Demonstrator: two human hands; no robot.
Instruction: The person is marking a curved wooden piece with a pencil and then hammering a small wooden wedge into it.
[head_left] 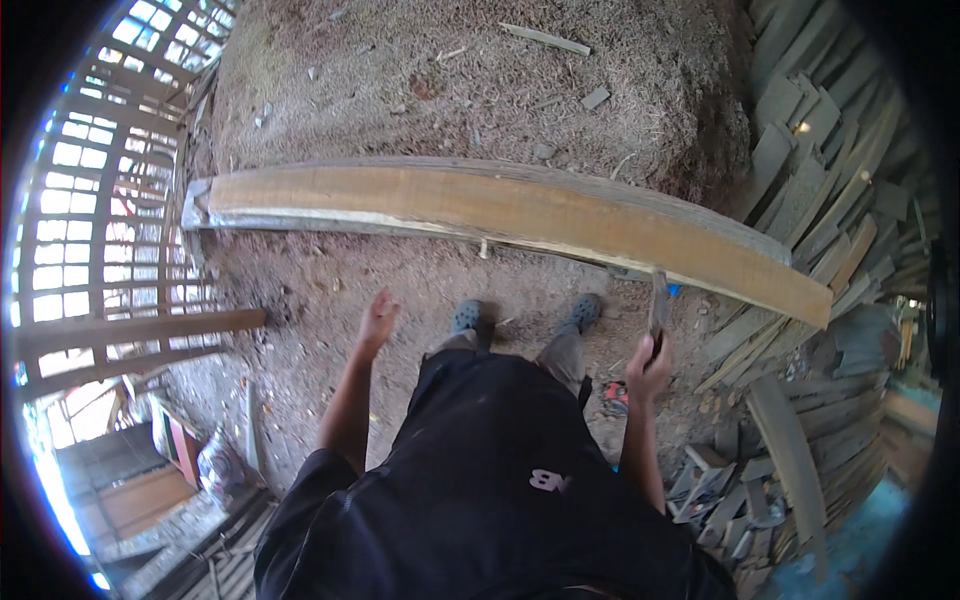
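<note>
A long brown plank [480,209] with a pale near edge lies crosswise in front of me, on top of greyer timber. My right hand [650,370] is closed round the dark handle of a hand tool with a grey, blade-like upper part [658,303]. The tool points away from me, and its far end reaches the plank's near edge in the picture; whether they touch I cannot tell. To the left, my left hand [378,322] is raised with fingers stretched out, holding nothing, on the near side of the plank and apart from it.
Beyond the plank rises a mound of sawdust-like brown material [450,90]. Stacked wood offcuts [800,200] crowd the right side. A slatted wall [100,200] and a horizontal beam [170,328] stand at left. A small red object [617,398] lies near my right forearm.
</note>
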